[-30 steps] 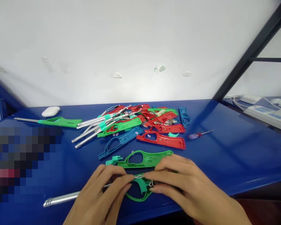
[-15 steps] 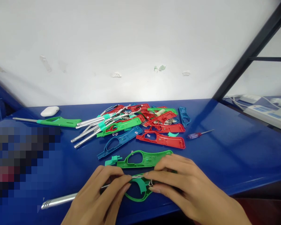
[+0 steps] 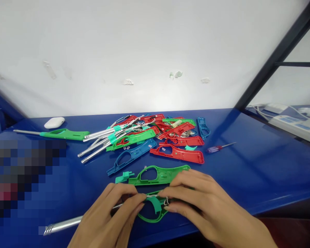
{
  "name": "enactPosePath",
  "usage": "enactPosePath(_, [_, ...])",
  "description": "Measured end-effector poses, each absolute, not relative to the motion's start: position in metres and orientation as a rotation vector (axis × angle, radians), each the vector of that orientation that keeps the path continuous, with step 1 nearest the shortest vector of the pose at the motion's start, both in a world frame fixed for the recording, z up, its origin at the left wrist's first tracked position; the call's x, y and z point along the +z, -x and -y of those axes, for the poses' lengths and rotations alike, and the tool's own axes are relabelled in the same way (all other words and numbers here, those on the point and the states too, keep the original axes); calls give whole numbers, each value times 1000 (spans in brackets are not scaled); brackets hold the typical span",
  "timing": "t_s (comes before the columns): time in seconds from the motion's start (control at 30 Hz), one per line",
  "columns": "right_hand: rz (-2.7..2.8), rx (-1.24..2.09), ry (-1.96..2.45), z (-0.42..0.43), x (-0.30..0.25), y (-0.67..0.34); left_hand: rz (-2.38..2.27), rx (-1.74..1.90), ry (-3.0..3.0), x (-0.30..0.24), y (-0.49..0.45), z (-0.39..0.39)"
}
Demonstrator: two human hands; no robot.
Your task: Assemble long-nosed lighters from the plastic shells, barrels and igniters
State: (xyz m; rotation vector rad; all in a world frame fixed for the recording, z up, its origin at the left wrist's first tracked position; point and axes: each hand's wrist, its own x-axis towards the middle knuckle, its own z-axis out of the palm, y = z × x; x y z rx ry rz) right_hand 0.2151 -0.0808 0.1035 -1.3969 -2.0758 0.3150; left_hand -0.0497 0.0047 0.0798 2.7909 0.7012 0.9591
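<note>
A green lighter half-shell (image 3: 151,219) lies open side up near the table's front edge, with a teal trigger (image 3: 156,205) in its loop. A white wire (image 3: 153,196) runs along the shell's upper edge and curls at the right. My left hand (image 3: 113,210) is closed at the shell's left part, fingertips at the wire's left end. My right hand (image 3: 198,203) is closed too, its index fingertip pressing the wire and its thumb beside the curl. The shell's right end is hidden under it. From behind my left hand a silver metal tube (image 3: 63,225) sticks out leftward.
Just behind lie another green half-shell (image 3: 167,175) and a teal plastic piece (image 3: 124,177). Farther back is a pile of red shells (image 3: 181,154), a blue shell (image 3: 130,156) and metal tubes (image 3: 98,151). A screwdriver (image 3: 215,148) lies right; a whole green lighter (image 3: 64,134) and white case (image 3: 54,122) left.
The metal tube's far end has dipped slightly down and to the left. Both hands stay almost in place, fingertips still at the wire.
</note>
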Motion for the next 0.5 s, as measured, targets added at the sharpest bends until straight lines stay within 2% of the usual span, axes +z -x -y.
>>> enactPosePath(0.5, [2093,378,1402,80,105,-216,-712,972,-2811,80,49,-7])
